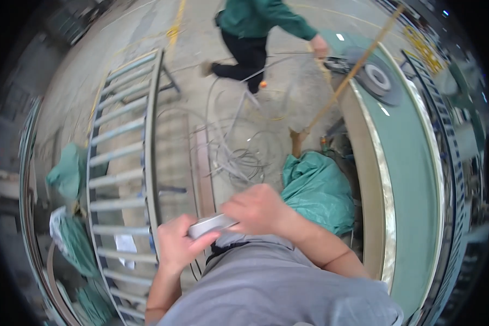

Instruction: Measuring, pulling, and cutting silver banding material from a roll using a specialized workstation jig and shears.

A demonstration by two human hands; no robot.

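Observation:
A silver-grey oblong piece [212, 224] with straight edges is held in front of my waist; its exact kind cannot be made out. My left hand [178, 242] is closed round its left end, thumb along the near side. My right hand [258, 209] is curled over the right end, knuckles up, and hides that end. Both hands are slightly smeared by motion. Behind my right hand, a green sack [318, 187] slumps on the floor.
A slatted metal roller frame [119, 206] runs along my left. To my right stands a long green-topped bench [402, 179] with a round grey disc. Loose cable coils [244, 163] lie ahead. A wooden pole [353, 73] leans near the bench. A person in a green top [252, 16] strides beyond.

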